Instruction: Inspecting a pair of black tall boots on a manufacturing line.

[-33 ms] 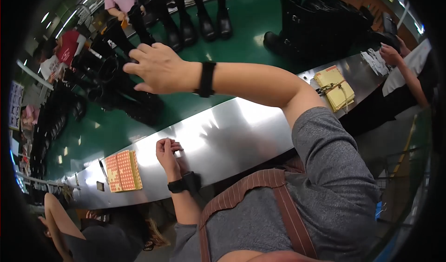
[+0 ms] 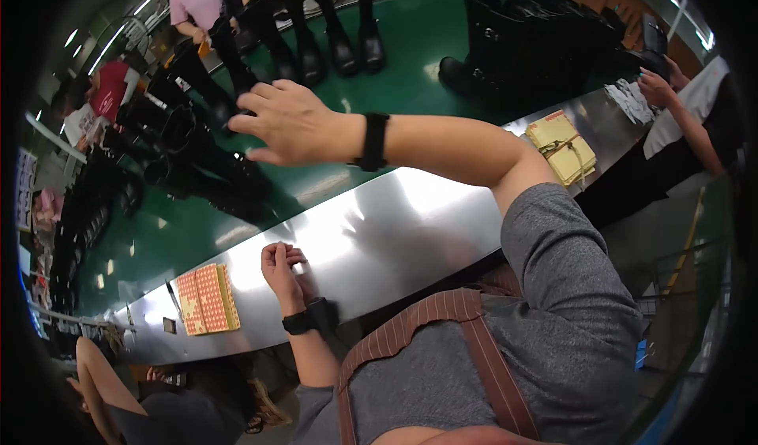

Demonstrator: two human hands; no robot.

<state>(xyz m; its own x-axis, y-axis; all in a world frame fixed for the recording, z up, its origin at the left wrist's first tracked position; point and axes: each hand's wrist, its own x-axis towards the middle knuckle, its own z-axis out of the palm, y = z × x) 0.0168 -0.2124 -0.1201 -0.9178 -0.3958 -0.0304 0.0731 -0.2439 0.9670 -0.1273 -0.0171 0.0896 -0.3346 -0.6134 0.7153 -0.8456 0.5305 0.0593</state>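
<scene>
My right hand (image 2: 290,123) reaches across above the green tabletop (image 2: 418,105), palm down, fingers apart and holding nothing. Closest to it, on the left, is a cluster of tall black boots (image 2: 209,168), some leaning or lying over. Whether the fingertips touch any boot, I cannot tell. My left hand (image 2: 280,270) is low over the shiny steel ledge (image 2: 426,216), its fingers curled in and no object showing in them. More black boots (image 2: 341,50) stand upright in a row beyond my right hand.
Several black boots (image 2: 513,50) crowd together at the right. A red-patterned bundle (image 2: 204,301) is on the ledge at left; a tied yellow bundle (image 2: 562,151) is at right. One co-worker's hands (image 2: 659,88) are at the far right. A person in pink (image 2: 207,3) stands across the table.
My right hand has drifted slightly right, away from the clustered boots, with its fingers still apart. The whole view has shifted a little; my left hand stays at the ledge.
</scene>
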